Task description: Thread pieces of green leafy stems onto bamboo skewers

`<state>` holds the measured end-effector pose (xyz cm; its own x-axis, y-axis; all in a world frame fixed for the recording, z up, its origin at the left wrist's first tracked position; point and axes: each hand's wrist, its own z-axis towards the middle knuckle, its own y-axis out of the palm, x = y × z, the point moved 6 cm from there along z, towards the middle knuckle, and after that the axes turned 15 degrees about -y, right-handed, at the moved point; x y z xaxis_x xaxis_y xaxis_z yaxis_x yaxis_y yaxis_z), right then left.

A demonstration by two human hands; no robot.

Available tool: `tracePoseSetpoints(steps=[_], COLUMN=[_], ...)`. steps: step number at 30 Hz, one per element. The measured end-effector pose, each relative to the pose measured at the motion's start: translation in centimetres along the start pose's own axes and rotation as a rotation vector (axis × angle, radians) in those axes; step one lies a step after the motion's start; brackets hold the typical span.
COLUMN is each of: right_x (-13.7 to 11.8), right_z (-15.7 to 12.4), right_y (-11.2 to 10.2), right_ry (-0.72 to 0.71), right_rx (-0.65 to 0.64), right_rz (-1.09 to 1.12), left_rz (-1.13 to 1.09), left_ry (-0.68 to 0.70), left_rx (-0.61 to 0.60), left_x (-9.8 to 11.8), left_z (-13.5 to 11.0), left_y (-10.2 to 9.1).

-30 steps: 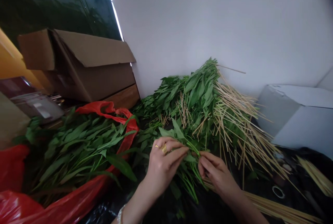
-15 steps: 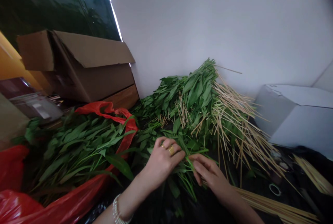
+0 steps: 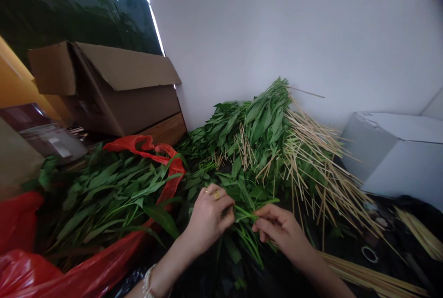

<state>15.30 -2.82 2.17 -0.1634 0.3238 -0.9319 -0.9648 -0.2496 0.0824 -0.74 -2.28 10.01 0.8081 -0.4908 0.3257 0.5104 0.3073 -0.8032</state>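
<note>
A white wall (image 3: 277, 26) fills the upper part of the view, with a dark glass panel (image 3: 76, 7) at its left reflecting foliage. Below the panel sits an open cardboard box (image 3: 121, 99), flaps raised, its inside hidden from this angle, with a strip of wood (image 3: 166, 129) along its lower edge. A white box (image 3: 398, 155) stands at the right, closed as far as can be seen.

A large mound of long-leaved greens (image 3: 256, 136) lies against the wall, tangled with thin bamboo skewers (image 3: 321, 182) that fan out to the right (dozens of them, too many to count). A second heap of greens (image 3: 107, 201) rests on a red plastic bag (image 3: 24, 261) at the left. More skewers lie in a bundle (image 3: 374, 279) on a black plastic sheet (image 3: 207, 279) at the lower right.

In front of the mound, the left hand (image 3: 209, 217) is curled, its fingers closed around a small bunch of green stems (image 3: 245, 224). The right hand (image 3: 282, 229) pinches the same bunch between thumb and fingertips. A gold ring (image 3: 216, 194) shows on the left hand, and a beaded bracelet (image 3: 148, 283) on that wrist.

Compared with half a second earlier, the hands sit slightly farther apart, the left one drawn down and away from the right.
</note>
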Motion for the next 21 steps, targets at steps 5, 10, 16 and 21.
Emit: tracePoseSetpoints(steps=[5, 10, 16, 21], right_x=[-0.8, -0.9, -0.7, -1.0], right_z=[0.0, -0.1, 0.4, 0.1], right_y=[0.4, -1.3, -1.8, -1.4], right_ry=[-0.028, -0.058, -0.159, -0.204], right_rx=[0.016, 0.083, 0.061, 0.031], right_rz=[-0.032, -0.117, -0.147, -0.236], left_rz=[-0.301, -0.505, -0.672, -0.384], left_ry=[-0.285, -0.633, -0.591, -0.308], left_rx=[0.044, 0.35, 0.109, -0.124], left_x=[-1.2, -6.7, -5.3, -0.6], left_z=[0.1, 0.8, 1.2, -0.3], left_y=[0.0, -4.0, -5.0, -1.7])
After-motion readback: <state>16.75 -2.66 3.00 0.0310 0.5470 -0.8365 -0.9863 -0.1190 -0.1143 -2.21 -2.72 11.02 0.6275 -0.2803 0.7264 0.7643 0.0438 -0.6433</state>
